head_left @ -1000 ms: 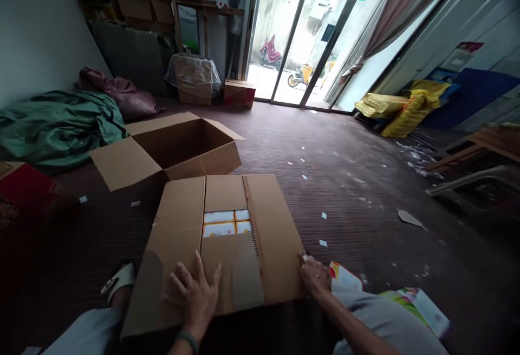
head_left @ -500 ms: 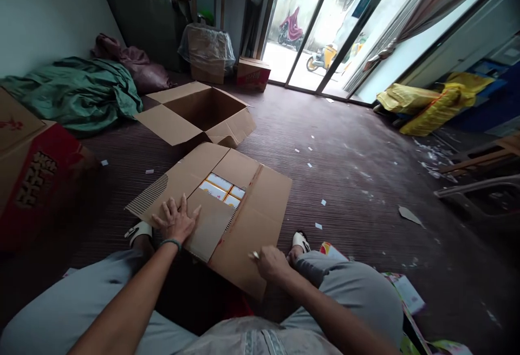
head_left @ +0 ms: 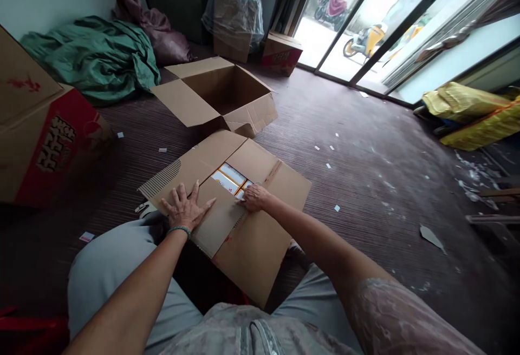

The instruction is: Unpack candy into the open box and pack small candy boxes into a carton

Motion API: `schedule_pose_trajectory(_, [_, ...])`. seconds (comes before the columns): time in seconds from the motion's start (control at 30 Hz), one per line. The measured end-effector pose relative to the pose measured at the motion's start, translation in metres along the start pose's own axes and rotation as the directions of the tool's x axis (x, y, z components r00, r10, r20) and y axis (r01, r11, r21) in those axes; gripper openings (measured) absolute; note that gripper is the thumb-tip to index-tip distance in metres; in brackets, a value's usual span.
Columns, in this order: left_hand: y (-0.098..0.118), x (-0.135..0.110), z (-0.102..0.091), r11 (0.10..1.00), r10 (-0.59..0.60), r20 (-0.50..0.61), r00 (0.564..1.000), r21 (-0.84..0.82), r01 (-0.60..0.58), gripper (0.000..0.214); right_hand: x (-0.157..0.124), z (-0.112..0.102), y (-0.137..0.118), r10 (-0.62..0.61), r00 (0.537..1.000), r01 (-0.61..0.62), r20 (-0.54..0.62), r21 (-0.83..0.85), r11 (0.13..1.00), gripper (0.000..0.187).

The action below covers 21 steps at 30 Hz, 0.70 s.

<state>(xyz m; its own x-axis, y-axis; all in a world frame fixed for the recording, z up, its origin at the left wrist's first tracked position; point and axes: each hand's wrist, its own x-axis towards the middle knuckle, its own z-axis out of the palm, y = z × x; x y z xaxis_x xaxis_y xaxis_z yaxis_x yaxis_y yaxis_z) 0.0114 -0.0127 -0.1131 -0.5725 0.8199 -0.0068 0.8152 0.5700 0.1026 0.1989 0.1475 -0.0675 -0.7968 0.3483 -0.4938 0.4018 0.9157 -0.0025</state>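
Note:
A brown cardboard box stands on the floor between my knees, its top flaps mostly folded down. Through a gap in the flaps show yellow and white packages. My left hand lies flat on the near-left flap with fingers spread. My right hand rests at the edge of the gap, fingers curled on the flap edge; what it holds, if anything, is hidden.
An open cardboard box sits just beyond. A red and brown carton stands at left. Green cloth and a wrapped box lie by the wall. Yellow sacks lie at right. Paper scraps dot the floor.
My right hand moved from the box's near right corner up to the gap in the flaps. The view tilted down and shifted left; the left hand stayed flat on its flap.

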Motion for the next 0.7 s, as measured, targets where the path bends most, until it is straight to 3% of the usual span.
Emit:
schedule_pose_trajectory(0.17, [0.002, 0.001, -0.002, 0.999, -0.021, 0.017, 1.0, 0.025, 0.021, 0.085, -0.019, 0.004, 0.007, -0.125, 0.991, 0.126, -0.039, 0.018, 0.992, 0.048])
schedule_pose_trajectory(0.4, [0.005, 0.002, 0.0, 0.999, -0.024, 0.012, 1.0, 0.042, 0.024, 0.086, -0.044, 0.005, 0.006, -0.122, 0.986, 0.131, -0.112, 0.079, 0.988, 0.014])
schedule_pose_trajectory(0.7, [0.003, 0.001, -0.005, 1.0, -0.018, -0.007, 1.0, 0.001, 0.018, 0.09, -0.042, 0.014, 0.012, -0.146, 0.976, 0.164, -0.163, 0.104, 0.981, 0.015])
